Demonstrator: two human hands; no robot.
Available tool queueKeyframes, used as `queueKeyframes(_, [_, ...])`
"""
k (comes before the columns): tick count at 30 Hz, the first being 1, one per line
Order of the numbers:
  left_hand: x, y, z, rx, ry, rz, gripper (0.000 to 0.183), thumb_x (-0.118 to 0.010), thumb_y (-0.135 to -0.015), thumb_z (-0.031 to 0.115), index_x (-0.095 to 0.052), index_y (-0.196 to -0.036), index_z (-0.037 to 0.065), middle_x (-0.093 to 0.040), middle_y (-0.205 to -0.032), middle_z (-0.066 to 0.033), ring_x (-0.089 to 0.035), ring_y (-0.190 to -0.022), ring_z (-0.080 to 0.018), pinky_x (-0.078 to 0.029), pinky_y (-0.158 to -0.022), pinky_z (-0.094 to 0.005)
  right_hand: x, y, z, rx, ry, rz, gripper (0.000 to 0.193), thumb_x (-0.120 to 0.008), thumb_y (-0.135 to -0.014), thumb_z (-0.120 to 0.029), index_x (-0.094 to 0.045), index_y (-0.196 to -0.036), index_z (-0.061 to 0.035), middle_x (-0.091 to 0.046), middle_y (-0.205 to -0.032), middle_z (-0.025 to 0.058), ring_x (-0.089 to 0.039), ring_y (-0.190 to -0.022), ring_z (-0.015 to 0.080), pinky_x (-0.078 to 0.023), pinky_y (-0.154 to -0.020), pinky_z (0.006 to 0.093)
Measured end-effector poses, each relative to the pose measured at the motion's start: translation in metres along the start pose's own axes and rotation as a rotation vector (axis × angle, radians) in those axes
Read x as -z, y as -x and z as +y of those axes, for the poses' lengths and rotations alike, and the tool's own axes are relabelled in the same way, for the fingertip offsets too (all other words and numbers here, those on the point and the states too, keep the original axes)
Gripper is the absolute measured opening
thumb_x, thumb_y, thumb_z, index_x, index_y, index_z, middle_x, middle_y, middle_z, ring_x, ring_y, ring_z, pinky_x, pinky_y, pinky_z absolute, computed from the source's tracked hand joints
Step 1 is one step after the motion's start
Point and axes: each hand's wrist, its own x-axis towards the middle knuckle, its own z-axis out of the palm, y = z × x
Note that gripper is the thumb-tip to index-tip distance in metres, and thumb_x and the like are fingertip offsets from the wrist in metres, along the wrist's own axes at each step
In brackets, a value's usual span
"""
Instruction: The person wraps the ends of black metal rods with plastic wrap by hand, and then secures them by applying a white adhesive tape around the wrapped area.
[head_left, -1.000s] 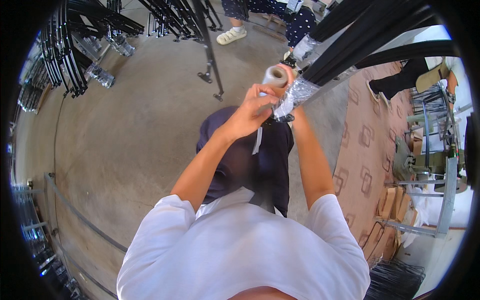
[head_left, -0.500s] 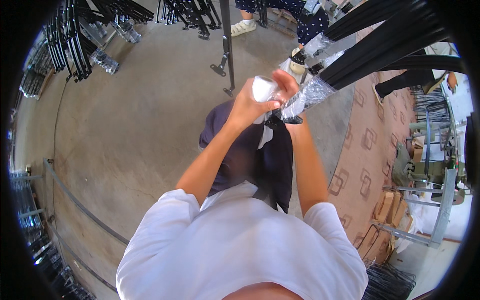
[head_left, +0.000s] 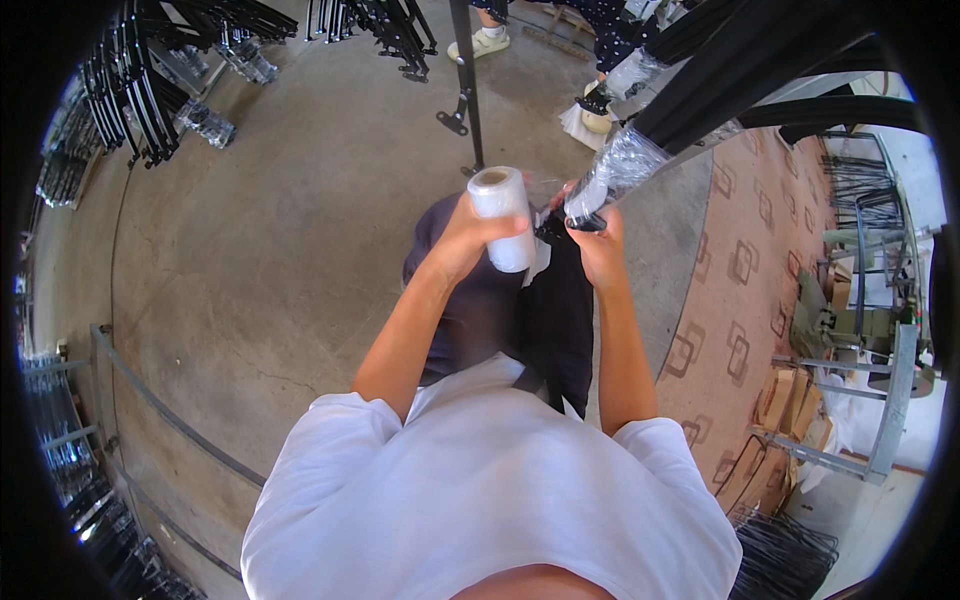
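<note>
My left hand [head_left: 462,236] is closed round a roll of clear stretch film [head_left: 508,240], its thumb across the front and the roll's open core facing up. At the lower end of a bundle of black metal bars [head_left: 715,95], my right hand [head_left: 603,252] grips the black end pieces, its thumb on top and the other fingers partly hidden behind. Layers of wrapped film [head_left: 622,172] cover the bundle just above that hand. A thin stretch of film seems to run between roll and bundle.
More black bars with wrapped ends [head_left: 140,95] hang at the upper left. An upright dark post [head_left: 468,80] stands ahead. Beyond it is another person's shoe [head_left: 480,45]. A metal rack [head_left: 890,400] and cardboard [head_left: 790,405] stand at right, past a patterned mat [head_left: 735,270].
The film roll has come from a tilted position against the bundle to nearly upright, left of it. My right hand has moved from behind the roll down onto the bundle's end.
</note>
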Motion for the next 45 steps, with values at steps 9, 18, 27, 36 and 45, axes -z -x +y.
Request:
queueKeyframes(9, [-0.013,-0.015,-0.007,-0.17,0.009,0.033,0.043,-0.072,-0.062,0.011,-0.045,-0.094,0.002,-0.059,-0.084,-0.0079,-0.057,-0.084,-0.0171,-0.044,-0.076,-0.0302,-0.017,-0.003,-0.002,0.082,0.108,0.07,0.027,-0.052,-0.077,-0.001,-0.05,-0.104,0.0019,-0.057,-0.097,0.0076,-0.054,-0.089,0.0134,-0.041,-0.08,0.0262])
queueKeyframes(18, [-0.018,0.0,-0.004,-0.384,-0.463,-0.08,0.048,-0.075,-0.054,0.01,-0.045,-0.092,0.004,-0.058,-0.083,-0.0043,-0.057,-0.082,-0.0126,-0.043,-0.075,-0.0268,-0.023,-0.001,-0.003,-0.039,-0.002,0.149,0.02,-0.054,-0.068,0.005,-0.055,-0.088,0.0053,-0.059,-0.088,0.0128,-0.057,-0.083,0.0177,-0.044,-0.076,0.0281])
queueKeyframes(27, [-0.03,0.022,0.0,-0.293,-0.821,-0.117,0.05,-0.076,-0.051,0.014,-0.047,-0.092,0.006,-0.057,-0.079,-0.0065,-0.058,-0.075,-0.0166,-0.044,-0.073,-0.0289,-0.031,0.005,-0.016,-0.055,-0.028,0.16,0.028,-0.053,-0.065,0.014,-0.059,-0.09,0.0052,-0.061,-0.08,0.0079,-0.057,-0.073,0.0131,-0.048,-0.067,0.0257])
queueKeyframes(36, [-0.038,0.025,0.001,-0.208,-0.869,-0.199,0.049,-0.074,-0.053,0.017,-0.047,-0.092,0.007,-0.058,-0.084,-0.0105,-0.059,-0.077,-0.027,-0.046,-0.068,-0.0331,-0.027,-0.003,-0.015,-0.052,0.1,0.162,0.022,-0.055,-0.067,0.007,-0.059,-0.089,0.0043,-0.061,-0.08,0.0087,-0.057,-0.071,0.013,-0.046,-0.065,0.0251])
queueKeyframes(45, [-0.046,0.053,-0.047,0.172,-0.833,-0.578,0.05,-0.073,-0.058,0.026,-0.047,-0.094,0.004,-0.058,-0.084,-0.014,-0.058,-0.079,-0.0291,-0.045,-0.07,-0.0359,-0.004,-0.042,0.006,-0.027,0.08,0.036,0.027,-0.053,-0.073,0.0,-0.057,-0.1,0.001,-0.06,-0.094,0.0061,-0.054,-0.081,0.008,-0.041,-0.072,0.021])
